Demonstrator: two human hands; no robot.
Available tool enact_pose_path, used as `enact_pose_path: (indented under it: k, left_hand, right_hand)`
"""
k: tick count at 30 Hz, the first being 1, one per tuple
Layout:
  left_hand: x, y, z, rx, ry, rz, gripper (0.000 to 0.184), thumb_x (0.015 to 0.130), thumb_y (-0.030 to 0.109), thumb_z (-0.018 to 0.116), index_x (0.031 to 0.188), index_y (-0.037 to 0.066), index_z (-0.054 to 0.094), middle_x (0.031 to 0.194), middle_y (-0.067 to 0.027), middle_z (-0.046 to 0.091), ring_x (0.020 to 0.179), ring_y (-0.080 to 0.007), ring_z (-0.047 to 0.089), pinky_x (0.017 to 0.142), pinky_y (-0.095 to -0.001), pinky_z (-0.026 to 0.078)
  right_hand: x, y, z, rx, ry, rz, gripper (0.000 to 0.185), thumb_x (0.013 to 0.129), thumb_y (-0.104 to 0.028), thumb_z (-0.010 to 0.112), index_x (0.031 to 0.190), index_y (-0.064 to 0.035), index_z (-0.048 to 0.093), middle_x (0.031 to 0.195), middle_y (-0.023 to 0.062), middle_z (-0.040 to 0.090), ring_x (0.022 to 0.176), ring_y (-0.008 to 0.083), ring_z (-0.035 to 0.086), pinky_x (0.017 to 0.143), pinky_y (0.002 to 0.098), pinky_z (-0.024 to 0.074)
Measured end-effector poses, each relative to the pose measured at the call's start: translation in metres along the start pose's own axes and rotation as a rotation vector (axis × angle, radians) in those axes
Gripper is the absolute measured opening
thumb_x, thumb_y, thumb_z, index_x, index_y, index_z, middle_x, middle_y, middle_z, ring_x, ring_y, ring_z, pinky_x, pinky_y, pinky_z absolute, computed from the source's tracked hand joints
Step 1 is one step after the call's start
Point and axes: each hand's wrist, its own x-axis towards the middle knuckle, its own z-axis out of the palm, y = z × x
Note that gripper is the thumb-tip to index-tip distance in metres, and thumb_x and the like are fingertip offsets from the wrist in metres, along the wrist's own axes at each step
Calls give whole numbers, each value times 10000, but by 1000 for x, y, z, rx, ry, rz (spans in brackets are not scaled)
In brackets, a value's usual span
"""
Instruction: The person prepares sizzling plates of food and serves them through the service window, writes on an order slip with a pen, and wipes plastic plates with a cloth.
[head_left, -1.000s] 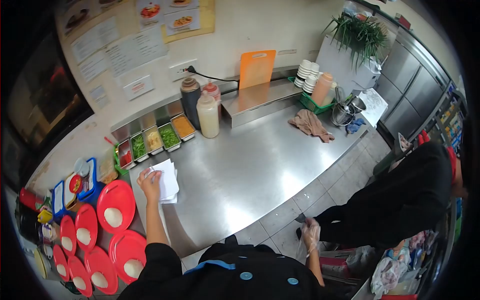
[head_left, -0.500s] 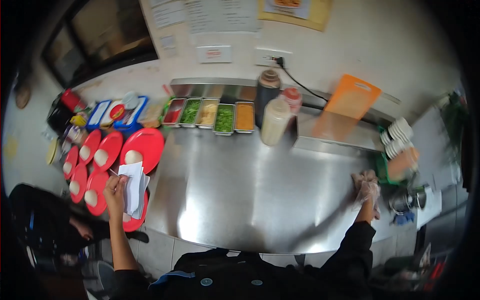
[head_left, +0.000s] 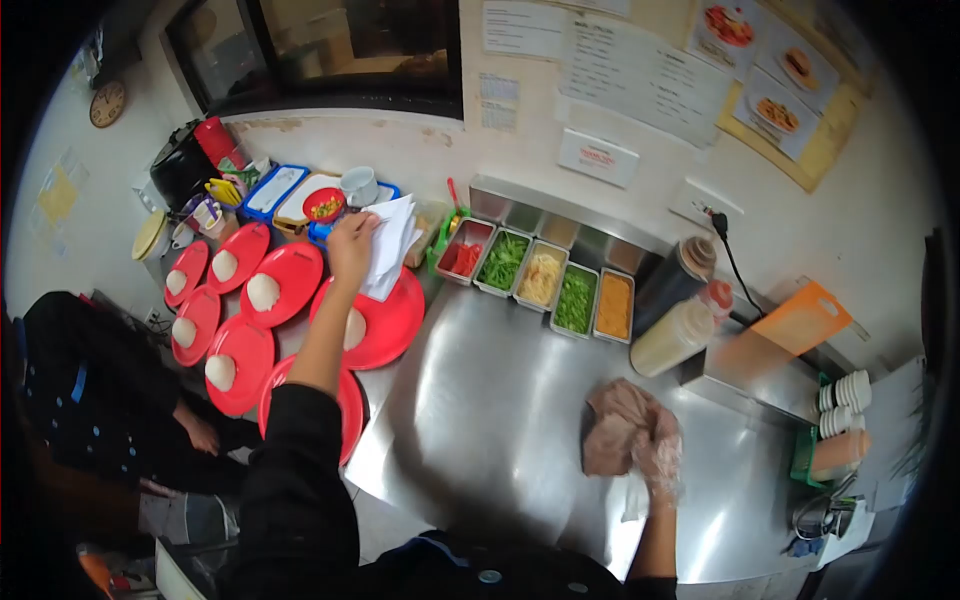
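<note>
My left hand [head_left: 350,248] is closed on a small stack of white paper slips [head_left: 391,247], held up over the red plates at the left. The nearest red plate [head_left: 395,320] carries a mound of white rice [head_left: 354,328], partly covered by my forearm. My right hand [head_left: 660,455], in a clear plastic glove, grips a brown cloth [head_left: 612,425] on the steel counter [head_left: 480,390]. The cloth is bunched and lies in front of the metal ingredient tubs.
Tubs of chopped greens [head_left: 503,262] and other toppings line the counter's back, beside a squeeze bottle [head_left: 675,340]. An orange cutting board [head_left: 800,318] leans at the right, near stacked white cups [head_left: 845,395]. A person in dark clothing [head_left: 100,400] is at my left.
My right hand has moved left across the counter with the brown cloth. My left hand has shifted toward the back with the slips. The head view has turned left and upward.
</note>
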Motion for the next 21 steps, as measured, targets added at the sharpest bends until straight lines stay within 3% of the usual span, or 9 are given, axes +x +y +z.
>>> enact_pose_path:
  k: [4,6,7,9,10,12,16,18,21]
  left_hand:
    - [56,-60,70,62,-14,72,136,788,124,605,854,15,652,782,-163,617,741,-298,600,670,-369,450]
    - [64,-75,94,169,-192,-59,133,771,116,611,818,-3,649,784,-171,619,781,-324,593,725,-411,441]
    - [59,-94,105,159,-197,-68,133,771,116,611,818,-3,649,784,-171,619,781,-324,593,725,-411,441]
    - [44,-131,108,422,15,120,153,748,120,623,787,-27,641,786,-194,619,830,-355,578,786,-453,416]
    - [31,-126,90,425,-94,31,211,722,114,637,868,-36,613,827,-211,619,876,-367,565,853,-477,380]
    - [11,-115,53,594,-444,-118,296,715,109,642,967,-26,565,882,-209,617,845,-369,577,803,-470,419]
    - [-19,-160,54,459,-496,-272,345,737,153,662,1002,-13,516,894,-190,618,772,-323,603,707,-439,466]
    - [-26,-178,61,36,-448,-402,362,774,186,664,1006,-7,464,861,-169,619,646,-236,610,523,-368,482]
    - [-23,-145,52,-93,-526,-574,376,801,171,651,1027,7,398,857,-154,615,558,-163,586,426,-305,461]
  right_hand:
    - [-15,4,-24,-166,-95,171,146,782,-40,533,919,-16,574,830,178,600,774,352,576,668,421,451]
    - [-25,8,-36,-368,-88,413,100,819,-35,523,904,-18,573,816,171,605,751,337,589,657,404,457]
    - [-28,4,-39,-383,-89,415,100,819,-35,523,904,-18,573,816,171,605,751,337,589,657,404,457]
    - [-36,-4,-40,-261,81,332,83,814,-35,536,888,-22,572,788,162,607,717,329,594,649,390,463]
    - [-45,6,-38,-292,113,261,105,796,-48,562,898,-26,575,801,164,608,738,324,597,669,383,469]
    - [-60,18,-32,-334,113,267,125,784,-48,570,907,-26,578,820,167,611,756,328,598,682,383,472]
    - [-70,17,-18,-382,69,300,187,754,-48,583,940,-24,587,874,176,614,812,341,598,717,397,475]
    - [-68,11,-14,-402,48,311,201,749,-46,583,948,-23,589,884,175,616,822,345,598,727,401,475]
    - [-69,11,-11,-437,31,317,227,739,-45,587,964,-23,592,897,175,617,832,351,597,740,407,475]
